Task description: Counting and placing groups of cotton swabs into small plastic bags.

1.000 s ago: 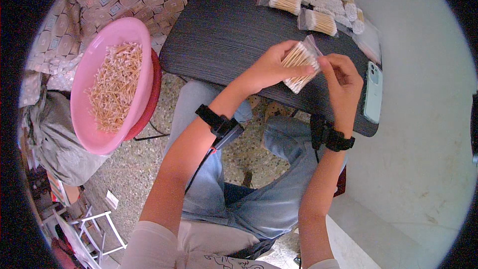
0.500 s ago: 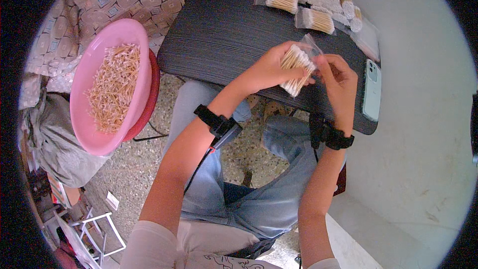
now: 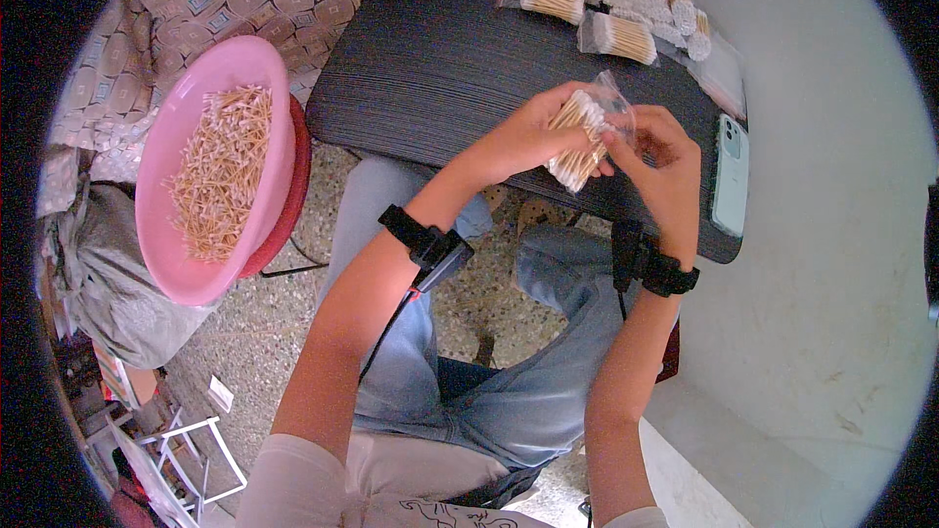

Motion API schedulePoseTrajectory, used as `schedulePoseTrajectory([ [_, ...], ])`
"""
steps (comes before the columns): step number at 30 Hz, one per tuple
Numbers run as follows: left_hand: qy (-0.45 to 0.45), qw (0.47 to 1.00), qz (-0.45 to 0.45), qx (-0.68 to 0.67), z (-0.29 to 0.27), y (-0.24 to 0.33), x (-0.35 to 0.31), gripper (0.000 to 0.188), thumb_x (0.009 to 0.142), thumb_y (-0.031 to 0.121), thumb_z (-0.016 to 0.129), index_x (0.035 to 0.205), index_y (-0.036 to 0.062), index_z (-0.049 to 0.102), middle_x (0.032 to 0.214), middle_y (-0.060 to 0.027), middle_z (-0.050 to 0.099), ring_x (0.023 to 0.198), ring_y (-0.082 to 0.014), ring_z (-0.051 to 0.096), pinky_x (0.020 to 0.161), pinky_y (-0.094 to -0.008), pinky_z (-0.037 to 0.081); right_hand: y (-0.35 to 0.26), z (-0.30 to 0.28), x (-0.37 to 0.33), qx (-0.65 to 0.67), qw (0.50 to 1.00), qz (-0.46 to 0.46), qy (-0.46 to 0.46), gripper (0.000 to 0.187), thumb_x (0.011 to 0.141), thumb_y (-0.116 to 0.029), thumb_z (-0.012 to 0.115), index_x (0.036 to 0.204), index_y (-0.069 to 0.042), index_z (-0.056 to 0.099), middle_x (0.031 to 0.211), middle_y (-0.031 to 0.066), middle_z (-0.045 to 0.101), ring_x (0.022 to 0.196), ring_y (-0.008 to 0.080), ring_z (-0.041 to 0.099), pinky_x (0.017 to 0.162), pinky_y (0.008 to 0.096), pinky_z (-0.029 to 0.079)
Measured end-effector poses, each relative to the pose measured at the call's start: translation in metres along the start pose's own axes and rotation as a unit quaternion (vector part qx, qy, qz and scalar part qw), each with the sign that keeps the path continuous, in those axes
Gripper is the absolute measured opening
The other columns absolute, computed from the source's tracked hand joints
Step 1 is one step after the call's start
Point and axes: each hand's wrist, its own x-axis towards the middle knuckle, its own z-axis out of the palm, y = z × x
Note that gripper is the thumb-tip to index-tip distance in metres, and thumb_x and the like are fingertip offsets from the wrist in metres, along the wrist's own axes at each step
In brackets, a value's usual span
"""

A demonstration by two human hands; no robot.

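A clear plastic bag [image 3: 615,98] packed with a bundle of wooden-stick cotton swabs [image 3: 571,152] is held above the near right part of the black table. My left hand [image 3: 528,140] is closed around the bundle, its thumb across the sticks. At the bag's right side, my right hand [image 3: 667,154] has its thumb and fingers bent together on the plastic near the loose top flap. The fingertips behind the bag are hidden.
A pink basin [image 3: 156,220] full of loose cotton swabs sits on a red stool [image 3: 299,161] at the left. Several filled swab bags [image 3: 626,39] line the far right of the table [image 3: 411,68]. A pale phone [image 3: 730,176] lies by the right wall.
My right thumb has moved left and slightly down onto the bag's edge. The plastic flap, drawn narrow before, is now spread wider above the swabs. My left hand barely shifts.
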Motion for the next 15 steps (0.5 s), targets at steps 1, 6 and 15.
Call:
schedulePoseTrajectory([
  [1,0.000,1.000,-0.001,0.000,0.000,-0.001,0.000,0.048,0.086,0.010,0.057,0.129,0.0030,0.038,0.099,-0.0120,0.061,0.081,-0.0233,0.066,0.071,-0.0333,0.056,0.002,0.000,0.000,-0.005,1.000,0.000,0.001,0.015,0.075,-0.008,0.070,0.086,0.000,0.063,0.085,0.0023,0.058,0.067,0.0067,0.050,0.057,0.0203,0.040],
  [6,0.011,0.996,0.042,0.076,-0.007,-0.010,0.002,0.053,0.082,0.010,0.061,0.130,0.0036,0.039,0.111,-0.0081,0.057,0.092,-0.0197,0.062,0.076,-0.0331,0.055,0.005,0.003,0.000,0.028,0.999,0.044,-0.009,0.017,0.074,-0.008,0.069,0.086,0.000,0.062,0.082,0.0015,0.057,0.065,0.0065,0.049,0.055,0.0202,0.039],
  [15,0.015,0.980,0.115,0.159,-0.010,-0.014,0.006,0.057,0.079,0.014,0.064,0.130,0.0041,0.040,0.119,-0.0045,0.053,0.103,-0.0138,0.056,0.085,-0.0288,0.050,0.001,0.004,0.000,-0.006,1.000,0.006,0.004,0.018,0.072,-0.007,0.070,0.087,0.000,0.062,0.084,0.0015,0.057,0.066,0.0073,0.048,0.055,0.0207,0.039],
])
